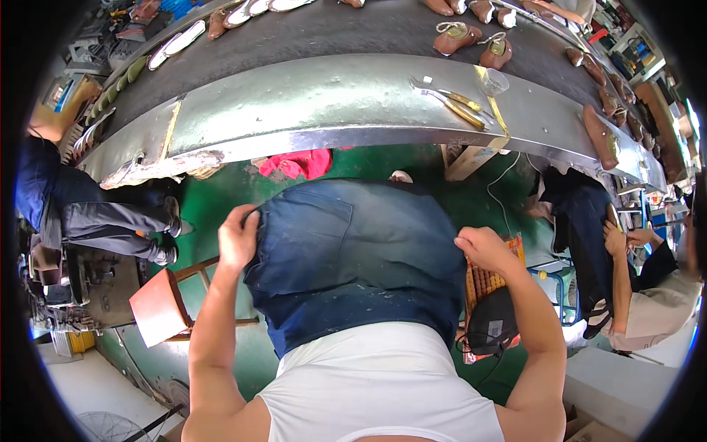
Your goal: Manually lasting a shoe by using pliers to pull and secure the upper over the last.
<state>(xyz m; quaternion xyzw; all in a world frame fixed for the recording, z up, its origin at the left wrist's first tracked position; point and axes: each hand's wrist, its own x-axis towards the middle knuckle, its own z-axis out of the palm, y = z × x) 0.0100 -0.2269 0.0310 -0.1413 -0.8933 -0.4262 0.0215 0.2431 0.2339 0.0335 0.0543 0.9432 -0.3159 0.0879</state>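
A dusty dark-blue apron [353, 250] with a pocket outline spreads out from my waist below my white top. My left hand [238, 237] is closed on its left edge. My right hand [482, 247] pinches the right edge at about the same height. Both arms are bent, and the cloth is stretched between the hands. Beyond the apron, pincers with yellowish handles [462, 109] lie on the metal edge of the bench [294, 96], near a clear cup [494, 82].
Brown shoes [456, 38] and pale soles [177, 46] line the dark belt [324, 33]. A red cloth [298, 163] lies under the bench. Left are a wooden stool [160, 306] and a person's legs [118, 221]; right, a beaded seat [486, 283] and another person's arm [621, 280].
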